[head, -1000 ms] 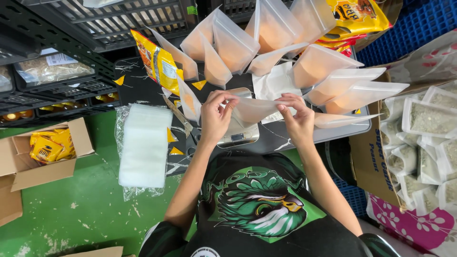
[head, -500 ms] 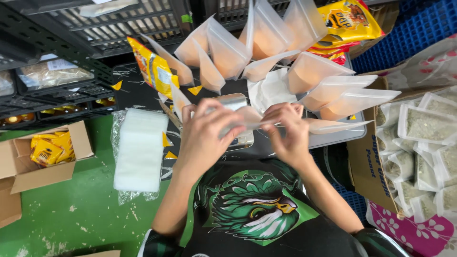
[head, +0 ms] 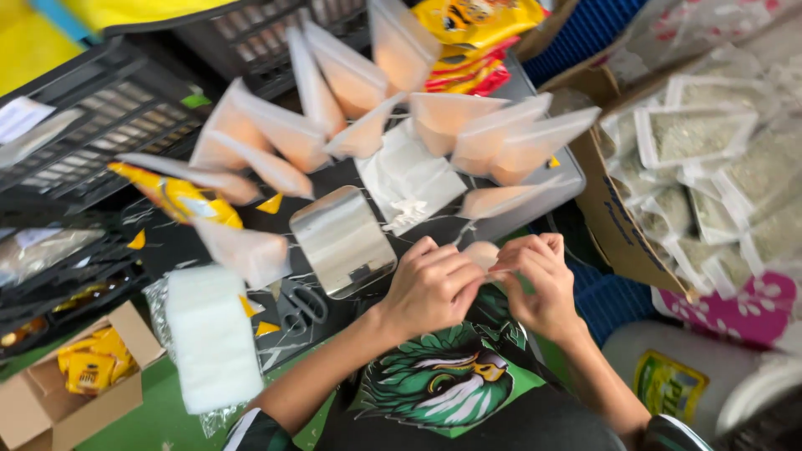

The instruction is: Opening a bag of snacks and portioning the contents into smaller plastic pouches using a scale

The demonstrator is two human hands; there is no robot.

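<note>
Both hands pinch one small pouch.
Left hand (head: pixel 430 288) and right hand (head: pixel 543 280) fingers clamp the pouch (head: pixel 482 253), its long axis unclear, beside the scale (head: pixel 342 240).

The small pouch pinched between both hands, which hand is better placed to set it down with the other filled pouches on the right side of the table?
Probably the right hand: it grips the pouch and is nearer those filled pouches. The left hand is nearer the scale.

I'm in a small packing workroom: filled clear pouches (head: pixel 468 134) fan out at twelve o'clock, black storage crates (head: pixel 92 134) at ten, a stack of empty bags (head: pixel 213 338) at eight, cartons of sealed packets (head: pixel 693 142) at two.
</note>
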